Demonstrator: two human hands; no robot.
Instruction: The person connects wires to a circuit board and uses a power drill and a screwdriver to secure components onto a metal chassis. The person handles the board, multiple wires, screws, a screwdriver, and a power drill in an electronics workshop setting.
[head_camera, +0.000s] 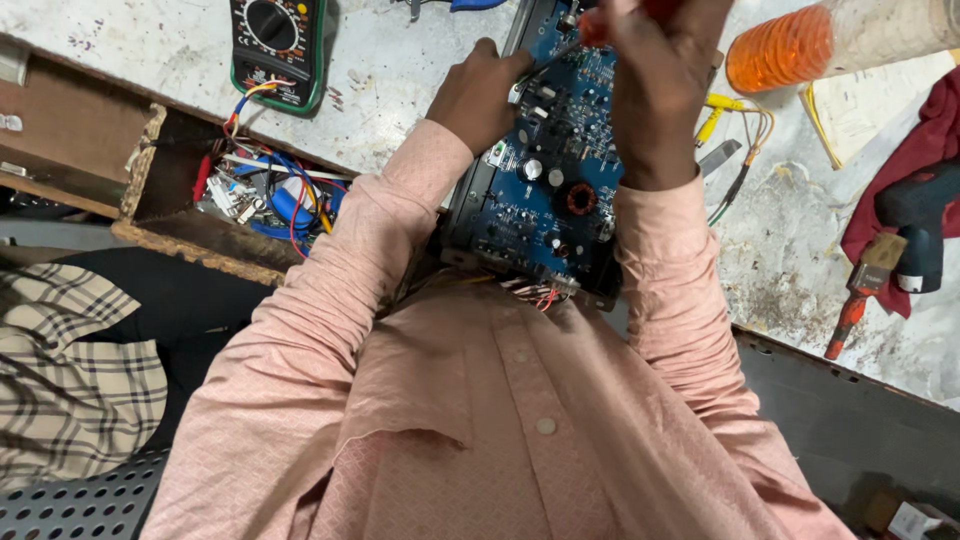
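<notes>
The right hand (655, 95) is clenched around an orange-handled tool (610, 18), likely a screwdriver, though its top runs out of view; a thin dark shaft slants down-left from it. The left hand (480, 95) is curled over the left edge of the board (545, 190), gripping it where the shaft tip meets. The board is a long blue circuit board, glossy, crowded with small cylinders, black blocks and one copper-wound ring, seated in a dark metal frame. It lies on the bench (400, 60) right against the person's chest, between both pink, finely patterned sleeves. Red and white wires (540, 295) spill from its near end.

The bench is pale, scuffed and stained. A black multimeter (277, 45) with a round dial and green edge sits at the far left, its leads running into a rough wooden drawer (180, 235) full of tangled coloured wires. To the right lie a ribbed orange roll (780, 48), yellow clips (722, 110), a red cloth (920, 150) under a dark drill (915, 230), and a small brush (865, 285). The right forearm hides part of the board.
</notes>
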